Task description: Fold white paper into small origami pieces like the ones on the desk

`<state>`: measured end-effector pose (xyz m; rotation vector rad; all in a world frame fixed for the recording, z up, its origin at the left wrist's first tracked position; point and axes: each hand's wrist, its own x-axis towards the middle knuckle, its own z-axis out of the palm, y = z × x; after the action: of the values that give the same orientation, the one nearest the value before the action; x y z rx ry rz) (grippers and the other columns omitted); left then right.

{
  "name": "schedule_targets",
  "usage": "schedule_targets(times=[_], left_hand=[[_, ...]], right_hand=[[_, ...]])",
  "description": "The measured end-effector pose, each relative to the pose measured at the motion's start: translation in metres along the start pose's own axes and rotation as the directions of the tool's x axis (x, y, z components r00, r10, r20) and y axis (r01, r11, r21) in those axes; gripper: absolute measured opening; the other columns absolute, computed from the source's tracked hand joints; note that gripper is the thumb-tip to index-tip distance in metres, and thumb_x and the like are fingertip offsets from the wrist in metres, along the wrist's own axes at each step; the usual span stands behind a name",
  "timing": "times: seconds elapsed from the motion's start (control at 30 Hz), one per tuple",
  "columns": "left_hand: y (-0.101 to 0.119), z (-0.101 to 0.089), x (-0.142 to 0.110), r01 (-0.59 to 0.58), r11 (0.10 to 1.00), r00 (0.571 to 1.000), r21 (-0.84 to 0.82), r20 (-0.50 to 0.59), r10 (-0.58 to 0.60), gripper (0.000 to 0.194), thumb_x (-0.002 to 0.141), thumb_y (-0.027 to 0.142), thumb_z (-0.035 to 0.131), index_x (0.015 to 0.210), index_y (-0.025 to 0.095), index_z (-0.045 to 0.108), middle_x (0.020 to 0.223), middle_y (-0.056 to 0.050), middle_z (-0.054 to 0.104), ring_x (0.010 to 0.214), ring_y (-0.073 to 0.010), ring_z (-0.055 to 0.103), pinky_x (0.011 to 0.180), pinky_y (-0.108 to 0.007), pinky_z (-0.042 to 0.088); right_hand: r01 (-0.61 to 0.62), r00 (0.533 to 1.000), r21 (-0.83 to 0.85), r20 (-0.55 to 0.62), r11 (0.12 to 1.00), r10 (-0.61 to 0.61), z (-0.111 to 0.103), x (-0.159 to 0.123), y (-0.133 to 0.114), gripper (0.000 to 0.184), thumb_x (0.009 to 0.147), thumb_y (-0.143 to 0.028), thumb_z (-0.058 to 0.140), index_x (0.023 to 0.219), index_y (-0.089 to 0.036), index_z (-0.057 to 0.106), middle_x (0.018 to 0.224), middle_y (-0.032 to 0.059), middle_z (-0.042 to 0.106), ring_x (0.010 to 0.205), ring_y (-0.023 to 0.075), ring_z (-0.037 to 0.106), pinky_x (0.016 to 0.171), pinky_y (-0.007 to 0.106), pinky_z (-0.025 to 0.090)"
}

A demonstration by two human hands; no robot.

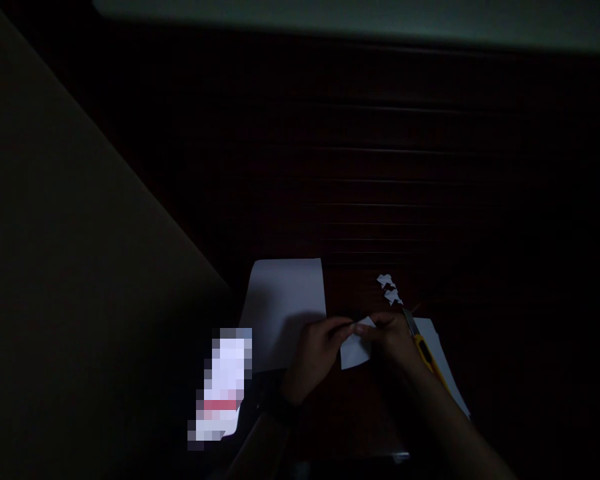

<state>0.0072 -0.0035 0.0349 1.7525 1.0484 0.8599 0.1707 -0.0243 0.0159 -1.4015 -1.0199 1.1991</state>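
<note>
A small square piece of white paper (356, 353) is held over the dark table between my two hands. My left hand (320, 343) pinches its upper left edge between thumb and fingers, and a dark band circles that wrist. On the other side, my right hand (391, 337) is closed on the paper's upper right part, its thumb lying on the sheet. Just right of that hand lies a yellow utility knife (424, 352) with its blade out. Beyond the knife are small folded white paper pieces (392, 296) with pointed corners.
A large white sheet (285, 290) lies left of my hands. More white paper (447, 363) sits under the knife at the right. A bright, blurred-out screen (225, 377) glows at lower left. Dark slatted wood (370, 150) rises behind the table, and a plain wall (80, 267) stands left.
</note>
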Motion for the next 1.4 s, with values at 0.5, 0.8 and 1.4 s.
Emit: schedule_targets(times=[0.5, 0.8, 1.4], left_hand=[[-0.007, 0.012, -0.001, -0.016, 0.994, 0.998, -0.112, -0.061, 0.009, 0.021, 0.08, 0.03, 0.058, 0.095, 0.022, 0.07, 0.09, -0.004, 0.069, 0.082, -0.0176, 0.062, 0.071, -0.025, 0.048], [-0.018, 0.003, 0.002, 0.08, 0.978, 0.996, -0.191, -0.014, -0.084, 0.022, 0.077, 0.033, 0.059, 0.088, 0.017, 0.07, 0.088, -0.007, 0.07, 0.08, -0.0196, 0.064, 0.07, -0.028, 0.05], [-0.002, 0.012, -0.003, -0.017, 0.997, 1.0, 0.072, -0.012, 0.018, 0.022, 0.089, 0.027, 0.037, 0.073, 0.018, 0.049, 0.069, 0.001, 0.053, 0.064, -0.0111, 0.048, 0.058, -0.021, 0.037]], right_hand=[[-0.194, 0.981, 0.404, 0.064, 0.894, 0.183, 0.004, 0.003, 0.01, 0.014, 0.056, -0.023, 0.077, 0.062, -0.013, 0.069, 0.059, 0.0025, 0.064, 0.054, 0.0138, 0.054, 0.056, 0.026, 0.041], [-0.223, 0.966, 0.279, 0.189, 0.934, 0.174, 0.003, 0.0, 0.006, 0.026, 0.058, -0.034, 0.077, 0.073, -0.014, 0.072, 0.068, 0.0055, 0.068, 0.063, 0.0174, 0.06, 0.061, 0.028, 0.044], [-0.006, 0.996, -0.036, 0.091, 0.999, 0.01, 0.002, 0.001, -0.006, 0.03, 0.062, -0.043, 0.073, 0.06, -0.015, 0.064, 0.052, -0.0032, 0.053, 0.048, 0.0088, 0.041, 0.044, 0.021, 0.029]])
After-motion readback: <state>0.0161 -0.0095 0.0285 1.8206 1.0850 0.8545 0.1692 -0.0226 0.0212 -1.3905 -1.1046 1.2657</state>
